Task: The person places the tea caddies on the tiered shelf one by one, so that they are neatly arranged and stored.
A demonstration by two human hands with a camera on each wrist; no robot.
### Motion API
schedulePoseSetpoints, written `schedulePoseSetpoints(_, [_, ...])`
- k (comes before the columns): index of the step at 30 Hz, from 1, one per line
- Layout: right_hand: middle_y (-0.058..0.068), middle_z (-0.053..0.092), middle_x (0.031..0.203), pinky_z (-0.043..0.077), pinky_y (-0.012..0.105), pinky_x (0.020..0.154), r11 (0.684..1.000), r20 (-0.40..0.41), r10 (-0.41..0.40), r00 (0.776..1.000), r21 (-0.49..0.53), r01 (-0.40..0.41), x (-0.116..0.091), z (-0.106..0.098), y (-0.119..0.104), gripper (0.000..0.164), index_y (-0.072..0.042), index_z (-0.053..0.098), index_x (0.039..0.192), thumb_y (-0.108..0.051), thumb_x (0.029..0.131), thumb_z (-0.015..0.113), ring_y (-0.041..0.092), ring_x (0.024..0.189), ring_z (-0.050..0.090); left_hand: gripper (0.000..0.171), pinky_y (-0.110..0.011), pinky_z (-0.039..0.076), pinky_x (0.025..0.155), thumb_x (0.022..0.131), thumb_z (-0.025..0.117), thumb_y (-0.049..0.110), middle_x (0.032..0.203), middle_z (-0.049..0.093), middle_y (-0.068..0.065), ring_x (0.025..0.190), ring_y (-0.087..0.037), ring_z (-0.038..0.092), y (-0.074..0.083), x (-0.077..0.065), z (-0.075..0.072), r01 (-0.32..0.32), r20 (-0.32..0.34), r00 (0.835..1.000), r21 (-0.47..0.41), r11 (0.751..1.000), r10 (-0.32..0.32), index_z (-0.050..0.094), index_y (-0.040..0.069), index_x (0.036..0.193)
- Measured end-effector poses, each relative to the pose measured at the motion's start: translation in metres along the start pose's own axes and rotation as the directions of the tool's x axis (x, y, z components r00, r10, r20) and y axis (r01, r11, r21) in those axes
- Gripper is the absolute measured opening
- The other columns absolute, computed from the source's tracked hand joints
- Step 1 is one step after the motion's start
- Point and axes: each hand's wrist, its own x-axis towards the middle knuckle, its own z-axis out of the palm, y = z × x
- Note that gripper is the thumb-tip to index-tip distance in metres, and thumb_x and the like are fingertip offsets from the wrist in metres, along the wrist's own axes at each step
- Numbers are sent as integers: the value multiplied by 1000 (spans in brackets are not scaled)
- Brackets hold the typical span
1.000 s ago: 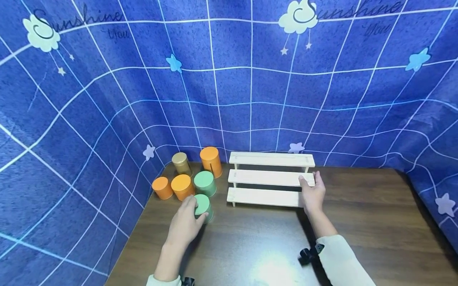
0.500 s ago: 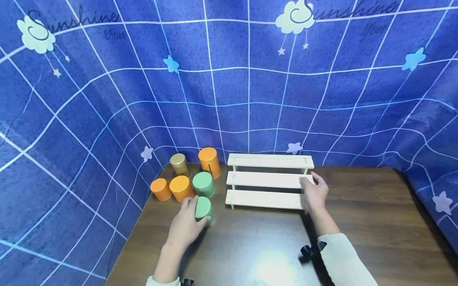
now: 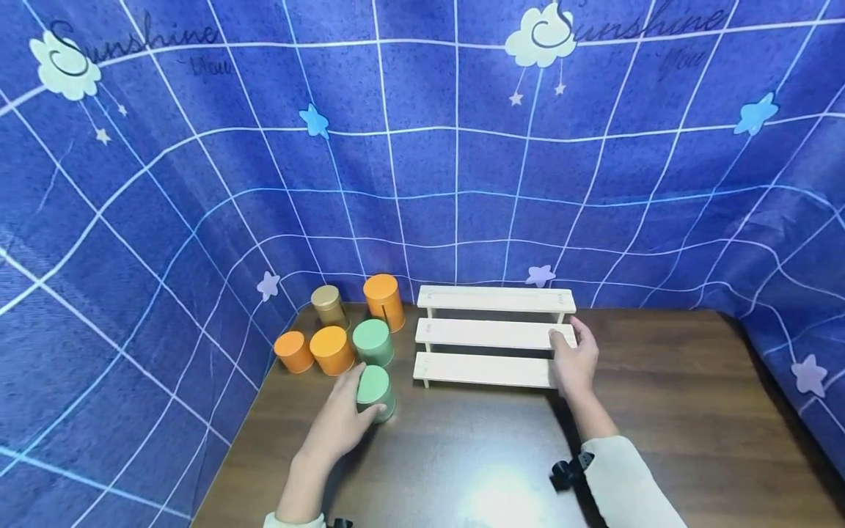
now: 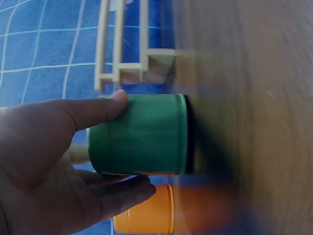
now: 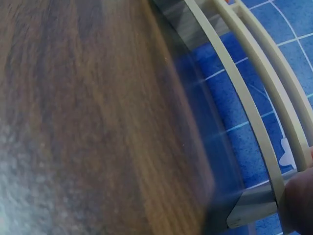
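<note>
My left hand holds a green tin at the front of a group of tins. In the left wrist view, the thumb lies on one side of this tin and the fingers on the other; its base is close to or on the table. My right hand grips the right end of a pale three-tier stepped stand, thumb over the middle tier. Most of that hand is outside the right wrist view, where only a fingertip touches the stand.
Behind the held tin stand another green tin, a yellow-orange tin, a small orange tin, a gold tin and a tall orange tin. Blue gridded cloth borders the brown wooden table behind and at left.
The held green tin has shifted slightly right and toward me, away from the green tin behind it. My right hand stays on the stand. The head view has drifted a little.
</note>
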Motion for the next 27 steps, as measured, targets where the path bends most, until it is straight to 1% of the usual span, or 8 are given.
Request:
schedulePoseSetpoints(4, [19,62,140,50,5,87,1000,-20,-15,1000,-18,15,-3,-4,2,55,0,53,150,-10,98,65,7,109,59,84,-63,38,123,98,77,30,163,41,-25,149,-42,47,7,0,0,-10,59,998,-87,996,15,33,3,164])
schedulePoseSetpoints(7, [20,63,138,49,2,83,999,-25,-34,999,-17,33,-4,-4,2,53,1,55,149,-11,98,65,1,102,59,84,-62,39,123,97,77,33,161,45,-20,148,-38,49,17,2,-1,-47,63,996,-134,990,56,35,6,164])
schedulePoseSetpoints(10, [20,63,139,49,2,84,999,-23,-47,999,-29,46,-3,-2,3,52,1,56,148,-12,99,65,1,103,59,84,-62,39,123,96,79,36,163,45,-16,149,-36,48,29,7,-3,-92,39,994,-158,983,99,37,11,164])
schedulePoseSetpoints(14, [19,64,140,48,3,85,997,-21,-50,999,-55,49,-1,0,3,52,0,56,148,-14,99,65,6,108,60,83,-61,38,124,94,80,39,165,43,-12,153,-34,44,45,18,-4,-144,3,989,-169,975,147,38,20,164])
schedulePoseSetpoints(17, [18,63,141,47,5,89,995,-13,-71,997,-71,70,-2,0,4,53,-1,54,149,-13,99,65,13,114,59,81,-60,40,124,94,80,39,162,46,-9,151,-32,46,55,27,-3,-188,-31,982,-205,960,186,40,24,163])
schedulePoseSetpoints(20, [18,62,139,45,9,91,990,-11,-110,994,-91,108,-3,0,5,53,-1,53,149,-11,99,65,15,115,56,77,-58,43,121,95,80,37,159,48,-6,149,-30,47,64,37,0,-231,-73,973,-243,942,219,43,24,161])
schedulePoseSetpoints(22, [17,62,136,44,10,91,987,-15,-129,991,-93,127,-3,1,6,51,-1,53,147,-9,98,65,13,113,54,75,-56,45,121,96,79,36,159,48,-4,148,-28,47,70,43,1,-258,-98,966,-265,929,241,45,24,161])
schedulePoseSetpoints(27, [14,64,126,46,8,81,984,-19,-159,987,-90,157,-4,1,7,45,0,56,141,-7,97,66,6,100,56,75,-54,42,124,99,74,38,164,43,-5,151,-27,45,84,60,4,-318,-155,946,-287,903,284,39,25,164])
